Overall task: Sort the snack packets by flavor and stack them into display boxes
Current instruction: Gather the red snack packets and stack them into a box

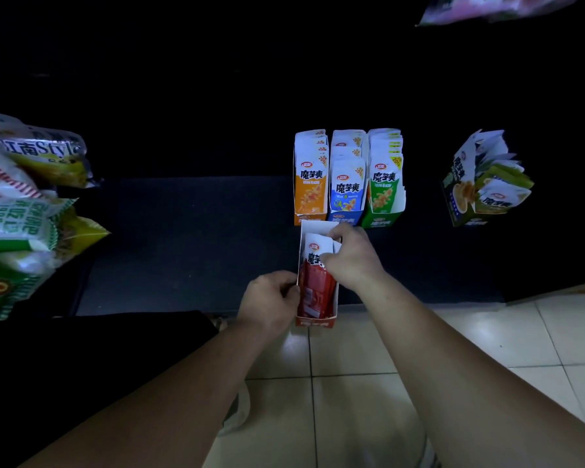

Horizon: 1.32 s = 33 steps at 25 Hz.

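A red display box lies at the front edge of a dark shelf, holding red-and-white snack packets. My left hand grips the box's left wall. My right hand is closed on the top of the packets inside the box. Behind it stand three filled display boxes side by side: orange, blue and green. Further right, a dark green box of packets sits tilted.
Large snack bags are piled at the left edge of the shelf. A pink bag hangs at the top right. Pale floor tiles lie below the shelf edge. The back of the shelf is dark.
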{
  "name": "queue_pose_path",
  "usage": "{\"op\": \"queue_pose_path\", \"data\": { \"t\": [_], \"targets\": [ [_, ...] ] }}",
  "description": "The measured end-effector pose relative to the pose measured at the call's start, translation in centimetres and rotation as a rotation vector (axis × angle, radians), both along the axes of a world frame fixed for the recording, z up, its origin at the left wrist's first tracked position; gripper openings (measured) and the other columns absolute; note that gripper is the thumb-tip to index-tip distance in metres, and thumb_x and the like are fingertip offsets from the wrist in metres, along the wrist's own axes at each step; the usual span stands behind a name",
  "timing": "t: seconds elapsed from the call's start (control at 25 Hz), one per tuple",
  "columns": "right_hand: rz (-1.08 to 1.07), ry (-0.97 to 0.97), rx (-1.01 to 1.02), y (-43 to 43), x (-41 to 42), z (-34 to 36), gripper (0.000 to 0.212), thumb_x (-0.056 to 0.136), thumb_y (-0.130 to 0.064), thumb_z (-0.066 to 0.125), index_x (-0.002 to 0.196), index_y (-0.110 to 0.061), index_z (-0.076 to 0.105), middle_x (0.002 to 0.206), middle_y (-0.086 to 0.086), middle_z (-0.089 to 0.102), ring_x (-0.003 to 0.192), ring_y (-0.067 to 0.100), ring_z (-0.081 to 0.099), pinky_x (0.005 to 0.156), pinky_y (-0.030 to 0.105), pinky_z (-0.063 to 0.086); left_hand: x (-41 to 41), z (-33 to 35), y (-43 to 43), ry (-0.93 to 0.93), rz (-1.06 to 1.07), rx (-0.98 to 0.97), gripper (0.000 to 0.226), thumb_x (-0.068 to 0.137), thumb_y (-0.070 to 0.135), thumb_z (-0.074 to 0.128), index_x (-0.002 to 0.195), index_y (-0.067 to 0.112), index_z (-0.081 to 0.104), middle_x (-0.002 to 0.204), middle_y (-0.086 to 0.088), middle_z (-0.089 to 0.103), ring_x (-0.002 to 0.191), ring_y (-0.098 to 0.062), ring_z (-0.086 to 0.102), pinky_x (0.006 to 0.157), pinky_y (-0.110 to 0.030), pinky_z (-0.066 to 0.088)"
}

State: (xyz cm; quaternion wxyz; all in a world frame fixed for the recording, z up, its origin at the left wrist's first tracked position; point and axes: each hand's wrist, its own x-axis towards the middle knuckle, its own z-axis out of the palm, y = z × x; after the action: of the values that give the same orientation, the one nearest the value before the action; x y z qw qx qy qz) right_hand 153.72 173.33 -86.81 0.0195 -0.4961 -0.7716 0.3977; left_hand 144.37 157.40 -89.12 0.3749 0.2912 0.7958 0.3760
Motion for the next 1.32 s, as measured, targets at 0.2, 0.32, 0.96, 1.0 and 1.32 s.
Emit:
{"op": "queue_pose_path", "data": {
  "t": [0.2, 0.32, 0.96, 1.0, 1.32],
  "targets": [
    [-0.004, 0.033, 0.051, -0.1, 0.1, 0.3, 0.016, 0.093, -0.03, 0.066, 0.109, -0.029, 0.069, 0.123, -0.001, 0.054, 0.103, 0.022, 0.061, 0.086, 0.043, 0.057, -0.8, 0.2, -0.5, 0.088, -0.006, -0.04, 0.026, 0.098, 0.014, 0.056, 0.096, 0.031, 0.076, 0.085, 0.013, 0.077, 0.079, -0.004, 0.072, 0.065, -0.022, 0.057],
    [-0.13, 0.287, 0.113, -0.2, 0.1, 1.0, 0.003, 0.095, -0.019, 0.067, 0.098, -0.019, 0.068, 0.122, -0.001, 0.053, 0.102, 0.019, 0.059, 0.087, 0.038, 0.054, -1.0, 0.3, -0.7, 0.151, -0.024, -0.038, 0.026, 0.098, 0.018, 0.054, 0.104, 0.029, 0.077, 0.086, 0.013, 0.077, 0.076, -0.002, 0.072, 0.065, -0.025, 0.06],
    [-0.123, 0.086, 0.005, -0.7, 1.3, 0.2, 0.007, 0.093, -0.039, 0.067, 0.095, -0.035, 0.073, 0.109, -0.001, 0.046, 0.079, 0.013, 0.059, 0.071, 0.03, 0.052, -1.2, 0.5, 0.0, 0.276, 0.073, -0.104, 0.015, 0.093, 0.023, 0.06, 0.088, 0.034, 0.068, 0.081, 0.011, 0.073, 0.074, -0.011, 0.07, 0.064, -0.042, 0.061],
    [-0.119, 0.103, -0.001, -0.9, 1.3, 0.1, 0.015, 0.093, -0.04, 0.068, 0.104, -0.033, 0.075, 0.112, -0.003, 0.045, 0.085, 0.014, 0.061, 0.075, 0.031, 0.054, -1.3, 0.5, 0.1, 0.273, 0.077, -0.11, 0.015, 0.094, 0.022, 0.06, 0.088, 0.033, 0.069, 0.082, 0.011, 0.073, 0.074, -0.011, 0.07, 0.064, -0.042, 0.061],
    [-0.398, 0.59, -0.328, -3.5, 2.1, -0.8, 0.07, 0.091, -0.042, 0.075, 0.15, -0.053, 0.039, 0.128, -0.025, 0.058, 0.117, 0.0, 0.061, 0.096, 0.027, 0.054, -0.3, 1.0, 0.3, 0.038, 0.075, 0.004, 0.029, 0.099, 0.015, 0.055, 0.1, 0.037, 0.074, 0.09, 0.016, 0.077, 0.083, -0.002, 0.073, 0.08, -0.036, 0.063]
  ]
}}
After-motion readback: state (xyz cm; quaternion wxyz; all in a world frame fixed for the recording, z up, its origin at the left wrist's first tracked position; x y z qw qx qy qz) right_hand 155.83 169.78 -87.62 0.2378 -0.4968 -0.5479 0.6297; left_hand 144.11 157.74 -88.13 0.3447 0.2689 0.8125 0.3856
